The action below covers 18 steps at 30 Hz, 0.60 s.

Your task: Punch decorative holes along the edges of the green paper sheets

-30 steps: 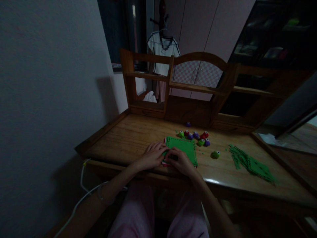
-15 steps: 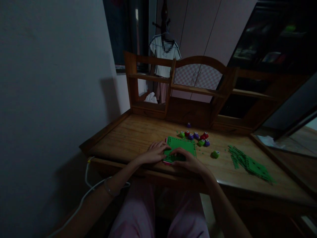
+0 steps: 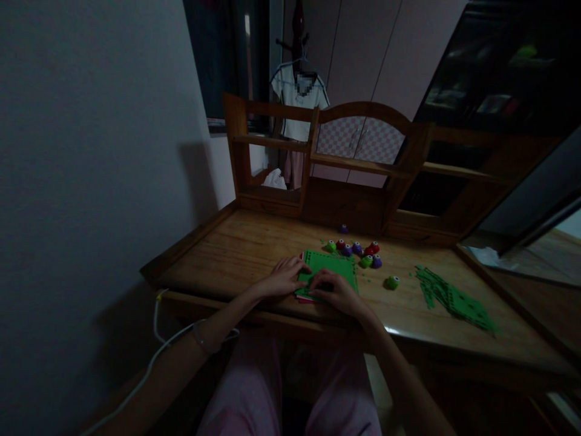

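A green sheet (image 3: 333, 265) with small holes along its edges lies on the wooden desk, with pink and red layers showing under its left and lower edges. My left hand (image 3: 284, 277) rests on the sheet's left edge, its fingers spread. Over the lower part of the sheet, my right hand (image 3: 334, 290) is curled, thumb and fingertips close together; whatever they may hold is too small to make out. Just behind the sheet stand several small round pieces with eye-like tops, among them a green one (image 3: 331, 246), a red one (image 3: 372, 248) and a purple one (image 3: 357, 248).
Green punched sheets and strips (image 3: 458, 303) lie on the desk (image 3: 218, 254) at the right. Nearer stands a lone green piece (image 3: 392, 283). A wooden shelf unit (image 3: 358, 162) rises at the back. A white cable (image 3: 157, 321) hangs off the front left edge.
My right hand's fingers have drawn closer together and shifted slightly left over the sheet. My left hand stays at the sheet's left edge. The whole view has shifted slightly.
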Tool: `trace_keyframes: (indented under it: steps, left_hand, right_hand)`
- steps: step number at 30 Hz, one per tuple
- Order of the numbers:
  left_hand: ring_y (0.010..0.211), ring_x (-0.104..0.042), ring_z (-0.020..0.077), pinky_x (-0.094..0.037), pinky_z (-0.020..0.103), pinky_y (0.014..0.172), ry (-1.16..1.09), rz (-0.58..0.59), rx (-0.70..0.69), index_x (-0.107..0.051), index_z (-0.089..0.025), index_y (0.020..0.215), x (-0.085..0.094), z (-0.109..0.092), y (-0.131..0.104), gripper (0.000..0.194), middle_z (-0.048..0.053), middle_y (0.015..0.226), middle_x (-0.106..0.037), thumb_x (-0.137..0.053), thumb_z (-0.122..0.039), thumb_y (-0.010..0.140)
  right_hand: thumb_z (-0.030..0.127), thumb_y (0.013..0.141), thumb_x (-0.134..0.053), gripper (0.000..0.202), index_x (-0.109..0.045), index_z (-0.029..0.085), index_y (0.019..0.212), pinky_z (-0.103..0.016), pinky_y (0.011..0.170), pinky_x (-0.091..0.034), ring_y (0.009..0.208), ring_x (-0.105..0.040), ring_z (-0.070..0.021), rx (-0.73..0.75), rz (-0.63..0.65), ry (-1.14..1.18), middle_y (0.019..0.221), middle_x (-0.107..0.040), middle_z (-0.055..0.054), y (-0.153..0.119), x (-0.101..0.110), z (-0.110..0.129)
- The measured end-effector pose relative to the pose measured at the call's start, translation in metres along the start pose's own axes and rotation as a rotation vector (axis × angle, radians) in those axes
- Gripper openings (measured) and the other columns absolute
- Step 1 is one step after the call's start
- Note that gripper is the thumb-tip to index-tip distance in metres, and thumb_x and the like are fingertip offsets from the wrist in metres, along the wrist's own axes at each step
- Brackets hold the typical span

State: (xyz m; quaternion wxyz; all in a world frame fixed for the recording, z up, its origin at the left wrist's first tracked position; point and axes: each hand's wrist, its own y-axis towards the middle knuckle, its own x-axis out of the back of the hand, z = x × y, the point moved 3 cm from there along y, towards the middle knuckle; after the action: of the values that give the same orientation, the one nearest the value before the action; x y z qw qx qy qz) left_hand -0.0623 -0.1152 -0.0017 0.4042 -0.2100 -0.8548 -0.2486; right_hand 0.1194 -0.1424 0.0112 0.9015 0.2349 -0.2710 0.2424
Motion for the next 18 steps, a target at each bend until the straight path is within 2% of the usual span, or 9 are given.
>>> trace_keyframes:
  steps: [5,9,11,15,18]
  left_hand:
    - [0.121,-0.043,0.0251,-0.03,0.041,0.105,0.024,0.015,0.03,-0.059,-0.027,0.11,0.0,-0.001,0.002,0.033,0.004,0.119,-0.053,-0.064,-0.033,0.078]
    - [0.12,-0.042,0.0241,-0.029,0.04,0.105,0.029,0.021,0.037,-0.058,-0.028,0.109,0.002,-0.005,0.0,0.03,0.004,0.119,-0.052,-0.061,-0.039,0.081]
    - [0.119,-0.043,0.0237,-0.028,0.04,0.105,0.026,0.02,0.045,-0.057,-0.028,0.11,0.002,-0.006,-0.001,0.032,0.003,0.119,-0.052,-0.058,-0.044,0.083]
    - [0.119,-0.043,0.0257,-0.029,0.042,0.104,0.037,0.019,0.047,-0.056,-0.028,0.111,0.002,-0.008,-0.002,0.042,0.005,0.119,-0.05,-0.063,-0.051,0.077]
    - [0.118,-0.043,0.0262,-0.029,0.043,0.104,0.052,0.02,0.045,-0.056,-0.028,0.112,0.003,-0.009,-0.003,0.045,0.004,0.12,-0.05,-0.065,-0.052,0.075]
  right_hand:
    - [0.034,0.08,-0.069,0.012,-0.072,0.022,0.082,-0.033,0.093,-0.042,0.1,-0.058,-0.0193,-0.003,0.082,0.02,0.102,-0.06,-0.004,-0.01,0.013,0.003]
    - [0.033,0.08,-0.069,0.011,-0.072,0.023,0.082,-0.034,0.096,-0.041,0.105,-0.057,-0.02,-0.004,0.112,0.049,0.107,-0.058,-0.004,-0.017,0.019,0.008]
    - [0.033,0.079,-0.07,0.012,-0.072,0.023,0.087,-0.035,0.098,-0.04,0.106,-0.056,-0.0198,0.001,0.13,0.067,0.109,-0.059,-0.004,-0.018,0.02,0.01]
    - [0.033,0.077,-0.072,0.031,-0.066,0.025,0.107,-0.036,0.1,-0.039,0.109,-0.055,-0.0197,-0.012,0.142,0.082,0.112,-0.06,-0.003,-0.017,0.026,0.013]
    - [0.033,0.078,-0.071,0.032,-0.065,0.025,0.108,-0.037,0.1,-0.039,0.109,-0.055,-0.0202,-0.005,0.148,0.075,0.112,-0.061,-0.004,-0.015,0.028,0.01]
